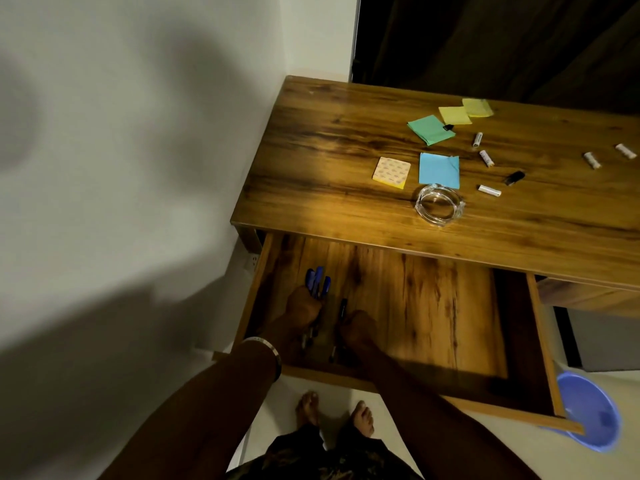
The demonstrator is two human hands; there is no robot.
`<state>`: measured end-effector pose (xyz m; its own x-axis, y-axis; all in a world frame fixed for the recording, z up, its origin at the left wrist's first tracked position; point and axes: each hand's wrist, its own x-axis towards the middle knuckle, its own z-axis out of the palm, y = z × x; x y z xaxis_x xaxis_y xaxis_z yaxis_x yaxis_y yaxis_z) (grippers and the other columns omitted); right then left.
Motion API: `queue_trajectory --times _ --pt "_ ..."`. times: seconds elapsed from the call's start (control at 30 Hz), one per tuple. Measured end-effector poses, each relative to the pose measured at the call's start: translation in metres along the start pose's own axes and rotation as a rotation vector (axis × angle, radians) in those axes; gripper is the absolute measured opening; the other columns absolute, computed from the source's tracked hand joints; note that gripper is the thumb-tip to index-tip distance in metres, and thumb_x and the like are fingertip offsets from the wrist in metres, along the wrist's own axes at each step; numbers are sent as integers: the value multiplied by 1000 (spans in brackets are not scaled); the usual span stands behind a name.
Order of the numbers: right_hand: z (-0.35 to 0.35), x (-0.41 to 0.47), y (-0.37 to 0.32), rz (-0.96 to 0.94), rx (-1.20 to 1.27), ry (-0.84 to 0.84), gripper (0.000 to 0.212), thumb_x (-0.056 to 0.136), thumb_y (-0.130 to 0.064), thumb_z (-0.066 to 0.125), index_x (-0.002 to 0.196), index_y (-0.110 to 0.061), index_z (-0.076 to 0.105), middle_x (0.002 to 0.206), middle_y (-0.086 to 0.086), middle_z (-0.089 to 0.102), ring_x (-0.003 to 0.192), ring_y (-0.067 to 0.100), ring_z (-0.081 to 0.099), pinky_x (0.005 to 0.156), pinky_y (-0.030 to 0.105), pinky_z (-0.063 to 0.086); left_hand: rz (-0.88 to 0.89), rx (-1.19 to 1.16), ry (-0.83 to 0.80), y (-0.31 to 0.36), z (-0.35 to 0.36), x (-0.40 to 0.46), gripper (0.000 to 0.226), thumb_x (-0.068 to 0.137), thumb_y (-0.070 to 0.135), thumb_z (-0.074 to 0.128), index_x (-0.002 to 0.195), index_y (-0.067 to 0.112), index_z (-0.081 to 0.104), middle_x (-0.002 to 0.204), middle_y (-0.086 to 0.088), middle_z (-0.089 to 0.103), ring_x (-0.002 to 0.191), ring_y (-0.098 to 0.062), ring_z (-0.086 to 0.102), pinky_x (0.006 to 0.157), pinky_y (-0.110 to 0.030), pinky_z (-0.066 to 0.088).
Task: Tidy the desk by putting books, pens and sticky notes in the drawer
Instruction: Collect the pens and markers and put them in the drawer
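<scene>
The left hand (304, 308) sits low in the open drawer (433, 317), its fingers curled round a bundle of blue-capped pens (318, 284) whose caps stick up toward the top of the frame. A metal bangle (268, 344) rings that wrist. Just beside it to the right, the right hand (356, 329) has its fingers curled round a black pen (342, 311) that points up the frame; a further dark pen tip shows just below that hand, near the drawer's front edge. Both hands lie in the drawer's left part, lower centre of the frame (motion blur softens the details here).

The rest of the drawer floor is bare wood grain. Above it spreads the wooden desk (311, 150). On it, right of centre, lie the sticky notes: a pad (391, 172) with a faint repeating print too small to read, a blue pad (439, 170) just beside it, a green pad (430, 129) higher up, and two yellow pads (465, 111) nearest the far edge. A glass ashtray (439, 203) stands below the blue pad. Several small white cylinders (486, 158) with unreadable markings and two small black items (515, 177) are scattered toward the right edge.

At lower right a blue plastic tub (588, 410) stands on the floor, partly behind the drawer's corner. Bare feet (334, 412) show at bottom centre.
</scene>
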<state>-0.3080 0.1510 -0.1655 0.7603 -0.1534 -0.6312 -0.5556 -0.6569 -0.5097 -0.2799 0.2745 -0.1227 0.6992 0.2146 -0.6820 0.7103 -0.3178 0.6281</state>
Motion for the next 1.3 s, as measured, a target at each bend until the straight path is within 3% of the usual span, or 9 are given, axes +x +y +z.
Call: queue_trajectory --times 0.27,0.4,0.5,0.7,0.9,0.97,1.03,1.1,1.3 --pt "1 -3 0 -14 -73 8 35 96 -25 55 119 1 53 123 16 57 114 29 55 85 29 42 -52 22 -66 -12 -1 13 25 87 9 61 110 0 62 110 -21 65 101 -34 63 88 -41 53" --pt "-2 -5 -5 -40 92 94 42 96 -40 53 109 -1 59 110 17 64 104 30 60 85 35 47 -31 -12 -76 -8 -4 13 27 87 13 63 112 0 62 109 -20 65 100 -35 63 87 -39 52" --pt "-11 -4 -16 -108 217 93 36 97 -36 53 110 -5 65 110 10 67 102 25 62 78 27 42 1 -31 -118 -2 -5 9 30 88 12 63 114 -3 61 103 -16 63 95 -30 61 81 -34 50" --pt "-14 6 -27 -72 421 -3 29 86 -33 70 93 -5 74 93 12 73 90 26 69 83 38 53 58 -38 -165 3 -5 4 35 91 1 57 125 -9 53 125 -27 56 116 -41 55 89 -35 45" --pt "-5 42 9 -35 308 69 57 72 -58 70 86 -3 69 81 17 68 78 35 67 68 41 57 64 -138 -185 -1 -13 6 34 84 2 67 116 -4 58 112 -24 62 98 -36 63 89 -43 53" --pt "-22 24 4 -31 221 65 42 81 -46 70 83 -6 59 74 9 59 73 30 61 59 29 51 36 -183 -202 -4 -16 8 13 86 -2 62 99 0 60 96 -22 62 85 -33 61 88 -49 52" --pt "-31 11 6 -3 82 14 18 90 -26 63 100 -12 58 91 9 58 92 29 59 76 31 48 12 -221 -242 -5 -18 7 8 88 -1 60 85 7 58 80 -14 57 73 -27 58 82 -50 52" --pt "-29 10 15 33 13 27 36 94 -19 57 126 -3 50 121 23 53 118 34 51 98 38 40 -1 -223 -273 -6 -21 4 9 89 1 60 83 7 58 75 -11 56 67 -24 57 74 -45 52" --pt "-13 14 20 101 -31 -2 57 89 -18 65 134 5 40 135 24 46 125 35 48 103 43 43 -6 -161 -235 -11 -20 5 5 88 7 64 86 7 60 78 -10 61 71 -23 62 76 -43 55"
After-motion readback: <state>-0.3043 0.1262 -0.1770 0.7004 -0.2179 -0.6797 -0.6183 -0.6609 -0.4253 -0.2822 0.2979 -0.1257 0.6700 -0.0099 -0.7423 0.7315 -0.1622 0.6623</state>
